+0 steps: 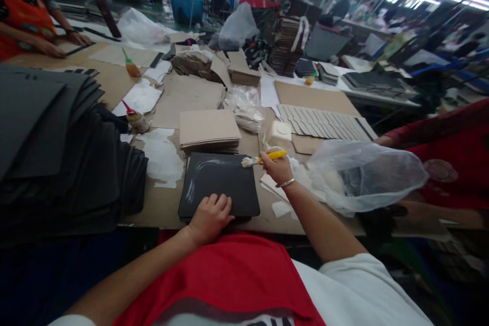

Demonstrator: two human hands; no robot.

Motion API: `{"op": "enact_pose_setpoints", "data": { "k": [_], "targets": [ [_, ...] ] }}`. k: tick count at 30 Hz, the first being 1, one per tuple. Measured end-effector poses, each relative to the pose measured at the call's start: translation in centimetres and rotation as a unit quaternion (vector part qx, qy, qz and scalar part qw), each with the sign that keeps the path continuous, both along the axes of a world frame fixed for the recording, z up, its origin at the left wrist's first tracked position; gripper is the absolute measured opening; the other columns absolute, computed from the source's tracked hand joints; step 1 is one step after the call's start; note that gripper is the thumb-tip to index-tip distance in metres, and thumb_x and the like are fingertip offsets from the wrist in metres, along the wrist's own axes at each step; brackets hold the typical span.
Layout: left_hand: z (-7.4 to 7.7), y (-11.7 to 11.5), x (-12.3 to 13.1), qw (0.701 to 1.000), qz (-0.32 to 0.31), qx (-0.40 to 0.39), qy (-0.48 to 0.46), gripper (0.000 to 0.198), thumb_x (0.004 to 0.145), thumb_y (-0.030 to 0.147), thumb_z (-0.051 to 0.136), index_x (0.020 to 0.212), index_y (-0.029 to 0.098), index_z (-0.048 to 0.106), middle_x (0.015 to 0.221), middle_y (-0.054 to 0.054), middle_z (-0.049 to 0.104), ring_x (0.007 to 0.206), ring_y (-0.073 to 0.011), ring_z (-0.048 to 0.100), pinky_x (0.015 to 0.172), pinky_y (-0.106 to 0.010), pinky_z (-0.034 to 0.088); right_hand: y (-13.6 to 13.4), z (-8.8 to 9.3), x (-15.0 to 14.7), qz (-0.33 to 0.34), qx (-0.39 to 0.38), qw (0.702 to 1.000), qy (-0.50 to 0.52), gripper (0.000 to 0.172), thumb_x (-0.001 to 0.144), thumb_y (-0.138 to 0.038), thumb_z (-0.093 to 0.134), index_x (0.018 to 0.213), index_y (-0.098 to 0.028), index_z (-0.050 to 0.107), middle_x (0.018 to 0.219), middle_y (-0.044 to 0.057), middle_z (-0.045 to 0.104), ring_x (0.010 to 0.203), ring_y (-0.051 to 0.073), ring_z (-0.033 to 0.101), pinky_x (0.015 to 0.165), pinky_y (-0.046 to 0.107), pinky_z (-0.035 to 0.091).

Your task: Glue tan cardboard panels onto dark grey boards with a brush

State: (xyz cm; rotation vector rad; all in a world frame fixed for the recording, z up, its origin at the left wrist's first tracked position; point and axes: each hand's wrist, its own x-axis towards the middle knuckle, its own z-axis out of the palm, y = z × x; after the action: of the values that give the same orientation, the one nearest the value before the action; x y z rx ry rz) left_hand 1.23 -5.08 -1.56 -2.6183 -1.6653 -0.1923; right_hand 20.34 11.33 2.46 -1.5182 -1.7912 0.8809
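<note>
In front of me on the table lies a stack of black rounded-corner panels (244, 193). Whitish wet-looking streaks (194, 175) curve across the left and upper part of its top panel. My left hand (212, 216) rests on the near edge of that panel, fingers laid over the surface. A paintbrush (277, 154) with a yellow handle is gripped in my right hand (275, 167), its pale bristles pointing left at the panel's upper right corner. Just beyond the right hand stands a cream-white container (280, 133). Behind the black stack sits a pile of tan boards (210, 127).
Large dark sheets (49, 137) are piled high on the left. A red-tipped bottle (135, 118) stands beyond them. A clear plastic bag (367, 178) lies to the right, near a person in red (454, 158). Another person's hands (64, 46) work at far left.
</note>
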Motion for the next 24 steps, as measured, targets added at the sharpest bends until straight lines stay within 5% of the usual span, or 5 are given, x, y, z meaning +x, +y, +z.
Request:
{"op": "enact_pose_setpoints", "data": {
  "k": [6,9,16,20,24],
  "targets": [
    [0.1,-0.6,0.2,1.000,0.016,-0.011,-0.012,0.041,0.085,0.039,0.053,0.118,0.014,0.055,0.107,-0.014,0.059,0.089,-0.0253,0.053,0.067,-0.036,0.043,-8.5,0.9,3.4,0.099,-0.022,0.993,-0.065,0.031,0.084,-0.043,0.048,0.072,-0.017,0.061,0.050,-0.002,0.053,0.046,0.009,0.049,0.047,0.021,0.037],
    [1.0,-0.1,-0.1,0.999,0.021,-0.036,-0.031,0.045,0.081,0.047,0.056,0.112,0.015,0.057,0.101,-0.012,0.060,0.087,-0.0237,0.054,0.067,-0.034,0.044,-9.1,3.0,3.9,0.139,-0.045,0.988,-0.051,0.033,0.085,-0.044,0.049,0.070,-0.017,0.061,0.050,-0.002,0.052,0.045,0.009,0.048,0.045,0.021,0.037],
    [4.5,12.1,-2.6,0.993,0.065,0.044,-0.086,0.038,0.088,0.043,0.046,0.111,0.014,0.056,0.117,-0.012,0.055,0.109,-0.0239,0.049,0.091,-0.036,0.041,4.6,6.4,-7.1,0.091,0.012,0.980,0.178,0.035,0.073,-0.048,0.061,0.085,-0.015,0.061,0.050,-0.005,0.051,0.039,0.007,0.043,0.039,0.019,0.033],
    [3.3,18.9,-3.7,0.985,0.168,-0.007,-0.046,0.051,0.082,0.042,0.055,0.122,0.011,0.050,0.131,-0.017,0.047,0.119,-0.0306,0.042,0.095,-0.044,0.038,10.7,4.4,-16.9,0.203,-0.123,0.956,0.173,0.023,0.074,-0.038,0.061,0.074,-0.015,0.060,0.045,-0.006,0.050,0.034,0.005,0.040,0.035,0.017,0.031],
    [1.6,20.6,-4.2,0.974,0.216,-0.051,-0.037,0.048,0.084,0.044,0.051,0.118,0.010,0.054,0.120,-0.018,0.055,0.112,-0.0309,0.047,0.089,-0.044,0.040,14.2,1.9,-22.5,0.239,-0.213,0.943,0.089,0.021,0.072,-0.033,0.064,0.068,-0.012,0.062,0.040,-0.004,0.051,0.031,0.006,0.039,0.033,0.017,0.029]
  ]
}}
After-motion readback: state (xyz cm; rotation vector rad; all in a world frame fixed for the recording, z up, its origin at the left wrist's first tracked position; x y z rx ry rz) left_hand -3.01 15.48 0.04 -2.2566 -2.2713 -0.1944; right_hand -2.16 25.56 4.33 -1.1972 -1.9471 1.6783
